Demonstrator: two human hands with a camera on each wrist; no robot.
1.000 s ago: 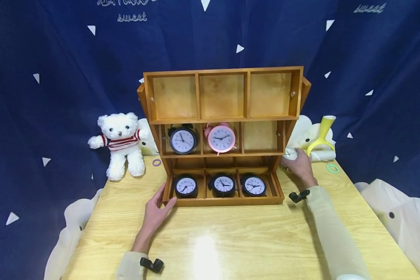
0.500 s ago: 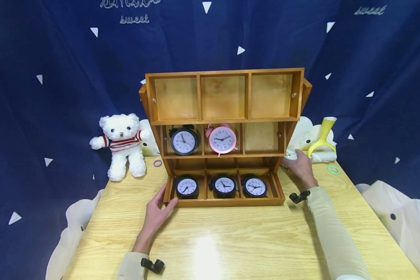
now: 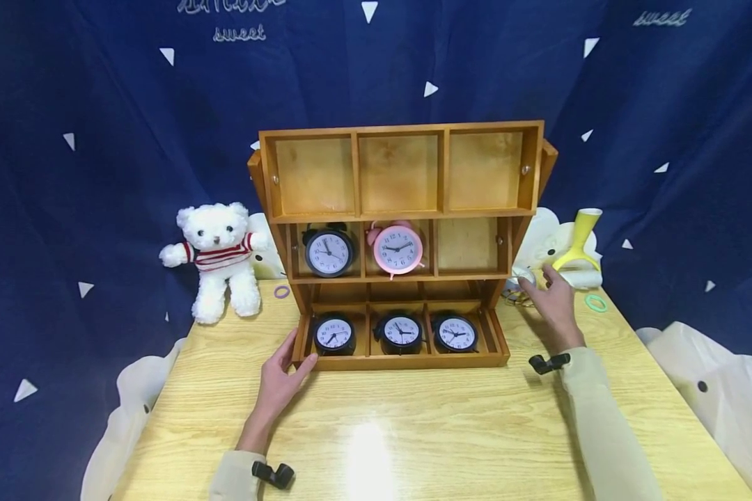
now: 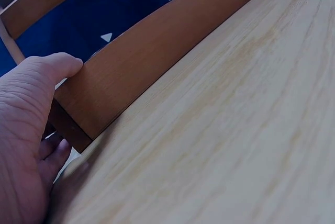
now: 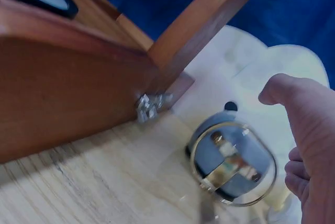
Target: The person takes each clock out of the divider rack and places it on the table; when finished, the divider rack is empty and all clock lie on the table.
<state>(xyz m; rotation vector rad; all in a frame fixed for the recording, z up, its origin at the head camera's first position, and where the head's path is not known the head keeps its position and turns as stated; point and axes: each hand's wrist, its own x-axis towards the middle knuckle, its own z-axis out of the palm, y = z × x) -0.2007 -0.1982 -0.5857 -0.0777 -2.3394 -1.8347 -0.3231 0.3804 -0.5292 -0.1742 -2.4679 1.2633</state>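
Observation:
A tiered wooden display shelf (image 3: 401, 363) stands mid-table, its tiers split into compartments. My left hand (image 3: 280, 381) grips the bottom tier's left front corner; in the left wrist view the thumb lies over the front board's top edge. Three black alarm clocks (image 3: 455, 334) sit in the bottom tier. The middle tier holds another black alarm clock (image 3: 329, 252) and a pink alarm clock (image 3: 397, 249). Right of the shelf, my right hand (image 3: 554, 306) is held with thumb and fingers apart, holding nothing. Near it lies a round grey thing with a gold ring and bar (image 5: 234, 164), its kind unclear.
A white teddy bear (image 3: 216, 261) sits at the back left beside a purple ring (image 3: 281, 291). At the back right are a yellow forked stand (image 3: 579, 240), a white roll (image 3: 583, 279) and a green ring (image 3: 595, 303). A blue curtain (image 3: 664, 229) hangs behind.
My right hand has let go of the round thing beside the shelf and drawn back slightly to the right and toward me. The left hand has stayed at the shelf corner.

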